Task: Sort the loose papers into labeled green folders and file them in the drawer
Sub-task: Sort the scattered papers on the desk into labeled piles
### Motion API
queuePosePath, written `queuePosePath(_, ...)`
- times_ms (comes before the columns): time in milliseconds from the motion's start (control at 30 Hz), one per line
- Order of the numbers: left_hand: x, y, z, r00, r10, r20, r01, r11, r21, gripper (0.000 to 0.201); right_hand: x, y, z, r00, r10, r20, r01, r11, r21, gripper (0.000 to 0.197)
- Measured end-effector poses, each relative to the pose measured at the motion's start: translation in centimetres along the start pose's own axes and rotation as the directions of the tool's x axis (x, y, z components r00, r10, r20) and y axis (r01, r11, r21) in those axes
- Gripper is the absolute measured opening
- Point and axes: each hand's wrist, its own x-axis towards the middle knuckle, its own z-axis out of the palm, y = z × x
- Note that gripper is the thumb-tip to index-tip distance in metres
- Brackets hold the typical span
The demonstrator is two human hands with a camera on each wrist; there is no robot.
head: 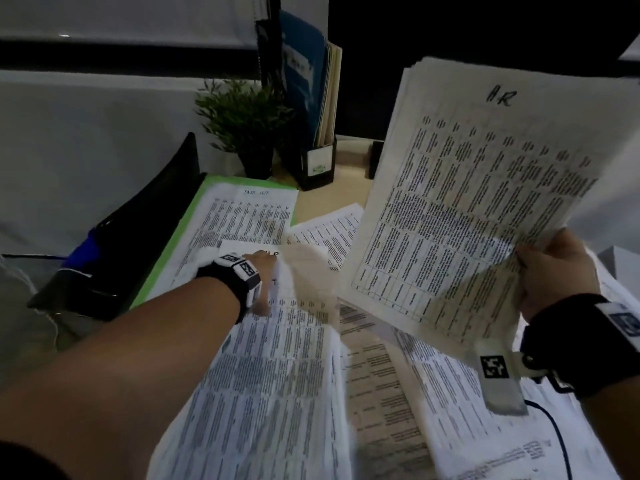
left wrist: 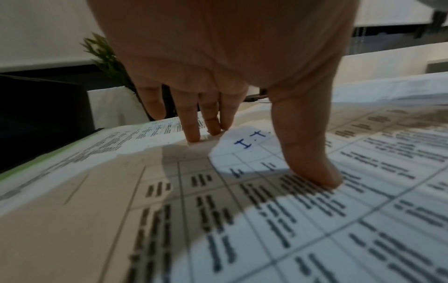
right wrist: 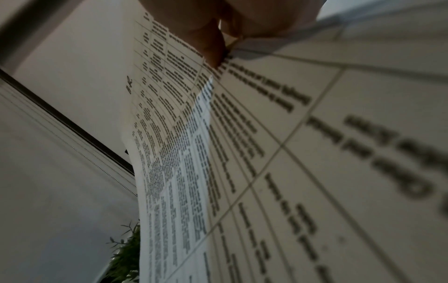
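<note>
Papers [head: 277, 393] are lying loose across the bench [head: 349, 157], overlapping one another beneath and beside both grips. The largest bundle, a sheaf marked "HR" [head: 478, 209], is being held aloft in the right hand [head: 550, 271]; the thumb is pinching its lower corner, so that grip is closed on the sheaf, with the sheets fanning upward and away from it. The left hand [head: 263, 268] is pressing down on a sheet marked "I.T." [left wrist: 252, 141], fingers [left wrist: 194, 134] extended and thumb flat on the print; this grip is wide, holding nothing.

Risk, as judged: the sheaf is being gripped at one corner only, so inner sheets could be slipping out and falling back among the unsorted pile. The left hand's flat press could be dragging the neighbouring overlapped sheets along with the I.T. sheet, mixing categories. Lighting is dim and the handwritten labels small, so misreading a heading is plausible.

Containers: one green folder [head: 180, 233] is lying open just beyond the left grip, carrying a printed sheet headed with handwriting I cannot read with confidence. A black tray [head: 138, 244] is sitting left of that folder; its contents are unclear. A file holder [head: 318, 164] further beyond is holding upright folders. A small plant [head: 242, 116] is standing beside it. No drawer is in view.
</note>
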Motion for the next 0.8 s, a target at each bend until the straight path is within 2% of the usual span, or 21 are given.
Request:
queuePosePath(67,1.2,-0.5,0.0,1.0,0.02,0.015,-0.021,1.0,0.016,0.096,-0.3,-0.1,1.3,0.999,-0.002,-0.033,0.002,1.0,-0.008,0.035)
queuePosePath(200,0.8,-0.8,-0.3,0.988,0.084,-0.127,-0.088,0.996,-0.026,0.121,-1.2,0.2,3.0,0.997,0.011,-0.07,-0.01,1.0,0.012,0.029)
queuePosePath(367,-0.7,-1.2,-0.5,0.97,0.125,-0.209,-0.123,0.992,0.023,0.111,-1.6,0.2,4.5,0.988,0.012,-0.151,-0.002,0.998,0.07,0.027)
queuePosePath(600,-0.4,-1.1,-0.3,0.96,0.184,-0.211,-0.197,0.98,-0.043,0.105,-1.0,-0.1,5.3,0.979,-0.004,-0.202,0.009,1.0,0.023,0.033)
queuePosePath(733,-0.2,-0.9,-0.3,0.962,0.17,-0.214,-0.17,0.985,0.022,0.108,-0.8,0.2,5.7,0.982,-0.003,-0.189,0.011,0.999,0.041,0.033)
queuePosePath(800,-0.6,-0.7,-0.7,0.969,0.146,-0.199,-0.138,0.989,0.051,0.103,-0.9,0.2,5.8,0.981,0.008,-0.195,0.003,0.998,0.056,0.033)
